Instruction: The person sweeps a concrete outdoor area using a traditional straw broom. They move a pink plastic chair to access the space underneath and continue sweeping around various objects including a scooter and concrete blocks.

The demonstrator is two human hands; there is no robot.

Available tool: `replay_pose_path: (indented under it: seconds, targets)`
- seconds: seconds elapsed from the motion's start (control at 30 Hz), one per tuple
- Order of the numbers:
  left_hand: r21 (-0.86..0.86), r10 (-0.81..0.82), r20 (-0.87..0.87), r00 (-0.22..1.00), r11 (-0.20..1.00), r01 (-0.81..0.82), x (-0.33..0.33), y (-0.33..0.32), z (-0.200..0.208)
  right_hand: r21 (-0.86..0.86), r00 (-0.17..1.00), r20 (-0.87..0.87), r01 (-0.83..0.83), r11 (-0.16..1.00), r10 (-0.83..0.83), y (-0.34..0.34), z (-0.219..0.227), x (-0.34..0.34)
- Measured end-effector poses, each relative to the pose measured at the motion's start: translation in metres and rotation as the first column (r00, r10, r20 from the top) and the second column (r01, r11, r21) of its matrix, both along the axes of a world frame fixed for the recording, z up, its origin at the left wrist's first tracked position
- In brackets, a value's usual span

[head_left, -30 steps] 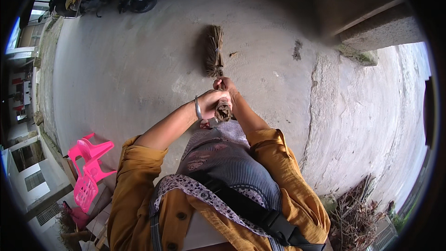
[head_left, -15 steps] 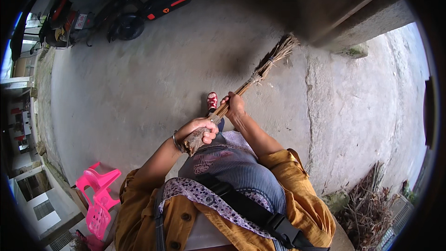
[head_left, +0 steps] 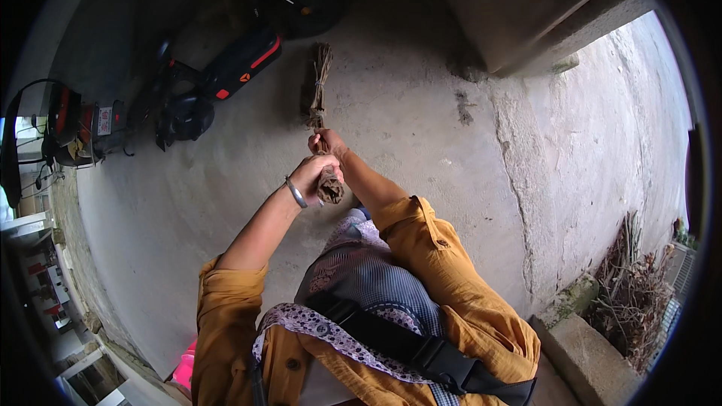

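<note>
Both my hands grip a broom (head_left: 319,90) made of bundled dry twigs or stalks. My left hand (head_left: 310,176), with a silver bangle at its wrist, is wrapped round the butt end, whose brown wrapping shows below the fingers. Farther up the handle, my right hand (head_left: 328,143) is closed round it, just below the tied part. From there the bristles point away from me, over the concrete floor (head_left: 410,113). Whether their tips touch the floor I cannot tell.
A dark scooter with red marks (head_left: 241,68) stands at the far left, near the broom's bristles. Another vehicle (head_left: 83,120) is at the left edge. A wall corner (head_left: 571,22) juts in at the far right. Dry brushwood (head_left: 635,293) lies at lower right, a pink plastic chair (head_left: 185,365) at lower left.
The broom has swung from the far right to the left, its bristles now beside the scooter. Both hands have moved forward with it. The view has shifted, and the pink chair is mostly out of sight.
</note>
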State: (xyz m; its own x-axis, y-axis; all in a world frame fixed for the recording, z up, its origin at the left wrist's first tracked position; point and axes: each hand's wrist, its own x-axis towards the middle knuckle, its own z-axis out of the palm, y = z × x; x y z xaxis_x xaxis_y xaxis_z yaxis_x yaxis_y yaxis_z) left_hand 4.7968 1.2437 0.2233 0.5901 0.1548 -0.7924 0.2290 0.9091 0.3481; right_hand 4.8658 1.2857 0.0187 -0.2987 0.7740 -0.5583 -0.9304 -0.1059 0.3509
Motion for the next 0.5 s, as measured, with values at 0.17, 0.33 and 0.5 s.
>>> replay_pose_path:
  seconds: [0.17,0.33,0.5]
  targets:
    - [-0.026,-0.224,-0.005,0.975,0.974,0.224,0.03,0.037,-0.014,-0.027,0.999,0.032,0.008,1.0,-0.007,0.003,-0.024,0.027]
    - [-0.079,-0.458,-0.013,0.889,0.887,0.455,0.057,0.003,0.014,-0.187,0.941,-0.098,0.303,0.934,-0.325,-0.068,-0.001,0.057]
    - [-0.168,-0.494,0.072,0.866,0.85,0.499,0.077,-0.001,0.025,-0.341,0.865,0.267,0.497,0.798,-0.425,-0.096,0.034,0.088]
